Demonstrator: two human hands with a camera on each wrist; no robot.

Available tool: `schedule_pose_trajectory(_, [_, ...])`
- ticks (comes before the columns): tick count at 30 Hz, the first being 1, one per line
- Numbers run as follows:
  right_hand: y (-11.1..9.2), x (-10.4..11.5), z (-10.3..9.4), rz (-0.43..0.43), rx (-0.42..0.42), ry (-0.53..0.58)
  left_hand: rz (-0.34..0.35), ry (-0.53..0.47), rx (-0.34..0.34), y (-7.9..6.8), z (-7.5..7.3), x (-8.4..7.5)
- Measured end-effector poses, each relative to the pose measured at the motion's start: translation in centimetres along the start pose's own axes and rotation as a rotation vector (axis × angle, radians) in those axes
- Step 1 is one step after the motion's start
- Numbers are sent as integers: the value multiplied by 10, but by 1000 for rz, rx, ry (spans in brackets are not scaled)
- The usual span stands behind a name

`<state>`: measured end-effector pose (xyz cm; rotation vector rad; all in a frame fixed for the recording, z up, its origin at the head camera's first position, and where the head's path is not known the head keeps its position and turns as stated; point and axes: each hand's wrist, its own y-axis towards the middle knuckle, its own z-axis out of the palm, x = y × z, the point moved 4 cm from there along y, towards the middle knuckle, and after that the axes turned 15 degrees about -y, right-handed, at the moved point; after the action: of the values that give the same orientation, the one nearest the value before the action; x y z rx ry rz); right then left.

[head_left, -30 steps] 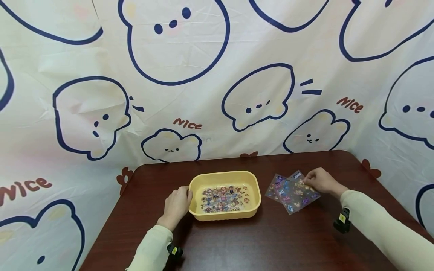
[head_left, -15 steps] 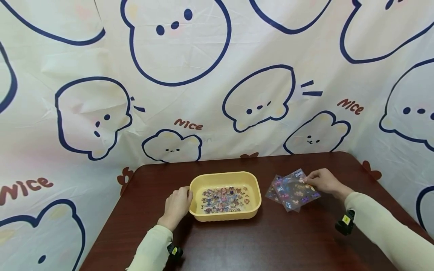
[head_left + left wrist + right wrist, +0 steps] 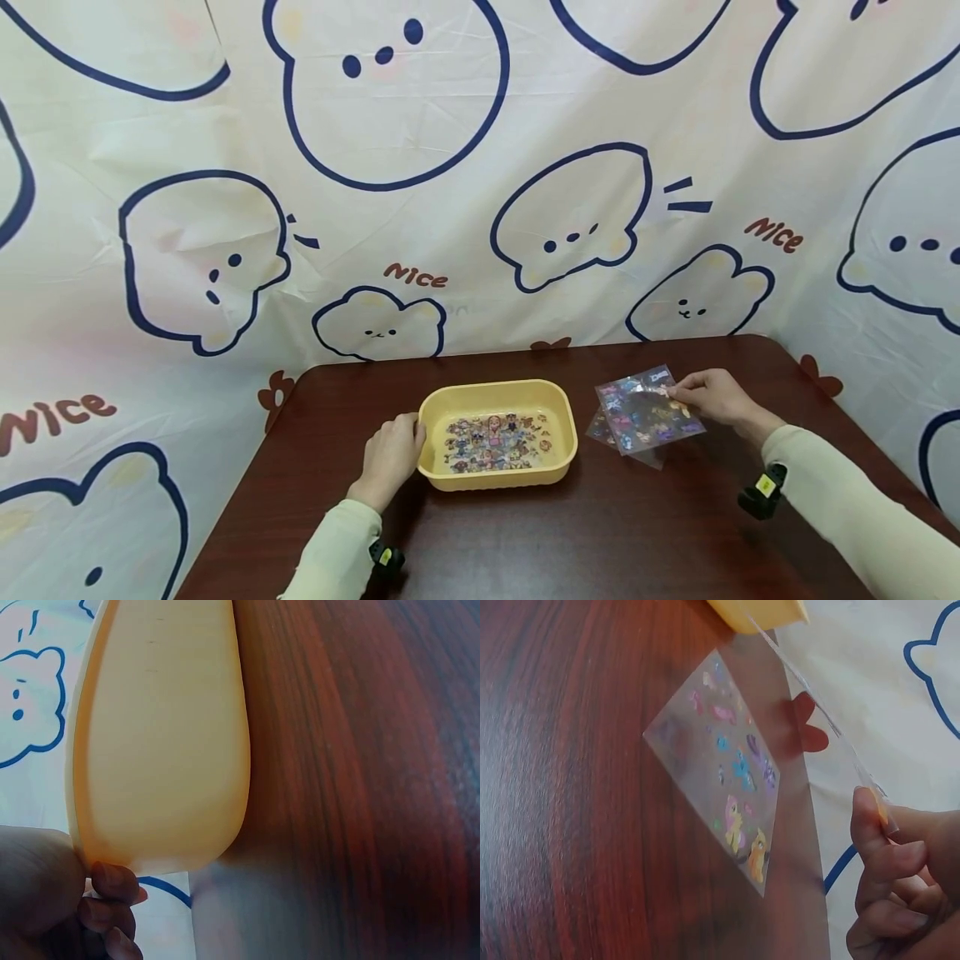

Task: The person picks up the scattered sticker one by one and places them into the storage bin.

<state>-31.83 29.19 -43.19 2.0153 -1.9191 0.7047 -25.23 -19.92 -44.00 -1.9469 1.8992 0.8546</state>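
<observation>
My left hand (image 3: 390, 458) grips the left rim of a yellow plastic basin (image 3: 498, 480). Small printed cartoon figures (image 3: 493, 442) cover much of its bottom. In the left wrist view, the fingers (image 3: 112, 885) curl at the rim, beside the basin's smooth outer wall (image 3: 165, 750). On the other side, my right hand (image 3: 716, 398) pinches a clear sticker sheet (image 3: 648, 408) by its right edge between thumb and fingers. That sheet appears nearly edge-on and lifted in the right wrist view. Below it, a second clear sheet (image 3: 720, 772) with colourful pony stickers lies flat on the table.
The dark reddish-brown wooden table (image 3: 525, 542) has rounded far corners. A white cloth (image 3: 465, 233) with blue-outlined bears hangs behind it and along both sides. Each wrist wears a small black camera, such as the right one (image 3: 762, 492).
My right hand has raised the upper sticker sheet and shifted it slightly left and away, showing the lower sheet's near corner beneath. My left hand and the basin have stayed put.
</observation>
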Motion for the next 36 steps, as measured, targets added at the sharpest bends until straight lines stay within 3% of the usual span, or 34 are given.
schedule_pose_trajectory(20, [-6,32,-8,-38,-8,75,0,4,1,0,0,1])
schedule_pose_trajectory(36, [-10,59,-1,-54,-1,119,0,7,5,1,0,2])
